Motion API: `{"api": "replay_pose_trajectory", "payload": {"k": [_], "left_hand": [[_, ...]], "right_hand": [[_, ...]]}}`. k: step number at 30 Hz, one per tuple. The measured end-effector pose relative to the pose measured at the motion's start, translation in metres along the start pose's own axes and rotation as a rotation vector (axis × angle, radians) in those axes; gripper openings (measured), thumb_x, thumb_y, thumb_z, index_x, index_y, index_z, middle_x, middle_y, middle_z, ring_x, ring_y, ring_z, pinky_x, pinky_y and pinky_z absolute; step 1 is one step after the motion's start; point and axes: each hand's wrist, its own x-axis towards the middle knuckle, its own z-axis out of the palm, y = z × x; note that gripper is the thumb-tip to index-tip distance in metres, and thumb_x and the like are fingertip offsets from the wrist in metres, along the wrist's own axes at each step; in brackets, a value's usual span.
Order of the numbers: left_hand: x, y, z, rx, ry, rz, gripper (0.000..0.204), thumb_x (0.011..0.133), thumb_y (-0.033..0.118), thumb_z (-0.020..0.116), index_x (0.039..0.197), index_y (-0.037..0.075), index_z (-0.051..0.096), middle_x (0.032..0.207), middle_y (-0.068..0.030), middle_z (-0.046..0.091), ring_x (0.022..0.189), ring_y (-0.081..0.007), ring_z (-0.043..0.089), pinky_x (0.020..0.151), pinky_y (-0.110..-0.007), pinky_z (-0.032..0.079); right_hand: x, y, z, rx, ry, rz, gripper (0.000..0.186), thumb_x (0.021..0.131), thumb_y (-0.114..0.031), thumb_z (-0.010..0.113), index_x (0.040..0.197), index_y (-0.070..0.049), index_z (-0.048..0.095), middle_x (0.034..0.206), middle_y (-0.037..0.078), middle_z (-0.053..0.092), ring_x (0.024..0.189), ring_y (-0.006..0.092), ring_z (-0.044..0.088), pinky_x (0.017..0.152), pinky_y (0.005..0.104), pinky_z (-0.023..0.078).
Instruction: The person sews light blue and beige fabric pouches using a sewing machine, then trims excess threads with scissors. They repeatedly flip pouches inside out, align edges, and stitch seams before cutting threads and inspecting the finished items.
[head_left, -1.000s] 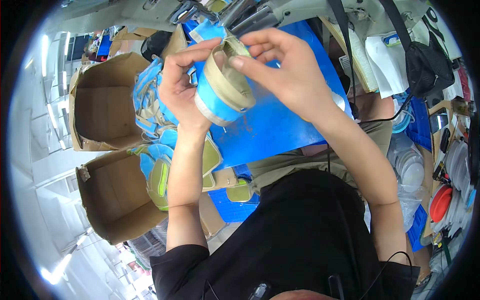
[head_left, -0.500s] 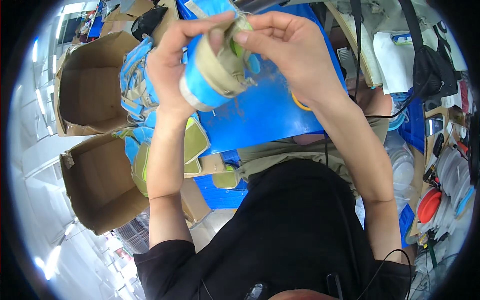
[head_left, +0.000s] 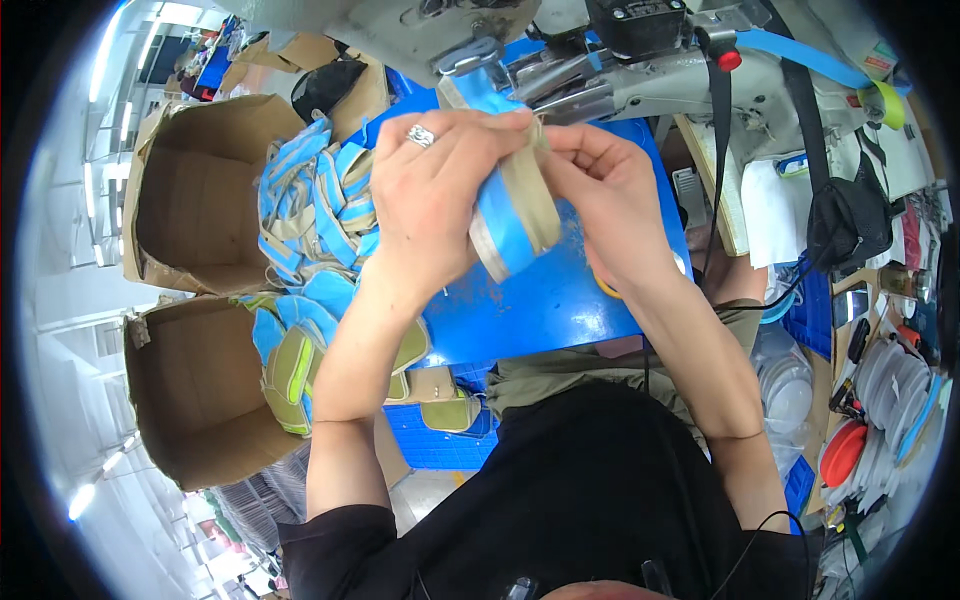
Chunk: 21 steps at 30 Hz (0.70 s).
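Observation:
My left hand (head_left: 425,195), with a ring on it, is closed on a blue and khaki fabric band (head_left: 520,215), its fingertips over the band's upper part. My right hand (head_left: 612,210) pinches the band's khaki edge from the right. The band is looped and hangs between my hands above the blue tabletop (head_left: 530,320), just below the metal parts of a sewing machine (head_left: 650,95). A yellow ring-shaped piece (head_left: 606,287) shows partly behind my right hand.
Tangled blue and khaki strips (head_left: 315,205) and fabric panels (head_left: 295,360) lie left, beside two cardboard boxes (head_left: 195,205). A red button (head_left: 728,60) sits on the machine. Right are straps, a black bag (head_left: 848,225) and stacked white and red round plastic pieces (head_left: 842,452).
My left hand has turned over, now showing its back and ring across the band. Both hands sit lower in the view, and more of the machine shows at the top.

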Motion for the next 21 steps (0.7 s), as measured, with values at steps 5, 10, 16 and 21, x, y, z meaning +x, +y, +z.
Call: {"api": "replay_pose_trajectory", "payload": {"k": [5,10,16,21], "left_hand": [[-0.004,-0.008,0.007,-0.003,0.039,0.012,0.026,0.074,0.014,0.075,0.099,0.01,0.069,0.104,-0.0028,0.076,0.092,-0.02,0.072,0.081,-0.034,0.047],[-0.012,-0.011,0.007,-0.314,0.075,-0.235,0.018,0.084,0.013,0.075,0.1,0.007,0.068,0.102,-0.0066,0.076,0.091,-0.0183,0.071,0.082,-0.033,0.051],[-0.013,-0.023,0.0,-0.891,0.003,-0.694,0.022,0.092,0.02,0.074,0.105,0.004,0.065,0.104,-0.0079,0.075,0.089,-0.0152,0.069,0.081,-0.03,0.052],[-0.023,-0.034,0.002,-0.876,0.049,-0.716,0.013,0.097,0.018,0.07,0.102,0.007,0.067,0.104,-0.0015,0.073,0.089,-0.0082,0.063,0.082,-0.024,0.049]], "right_hand": [[0.005,0.001,0.004,-0.062,-0.004,-0.062,0.019,0.09,-0.004,0.072,0.107,0.006,0.071,0.095,0.01,0.075,0.085,0.012,0.069,0.076,0.0255,0.055],[0.009,0.008,-0.005,-0.136,-0.057,-0.126,0.024,0.09,-0.007,0.075,0.109,0.006,0.07,0.094,0.009,0.074,0.084,0.0103,0.068,0.075,0.024,0.054],[0.006,0.001,-0.005,-0.11,-0.058,-0.058,0.029,0.089,-0.008,0.076,0.114,0.006,0.07,0.1,0.011,0.075,0.088,0.0105,0.069,0.078,0.0231,0.054],[0.005,-0.001,-0.004,-0.095,-0.053,-0.017,0.03,0.088,-0.009,0.077,0.114,0.005,0.071,0.101,0.011,0.075,0.089,0.0107,0.069,0.081,0.0236,0.053]]}}
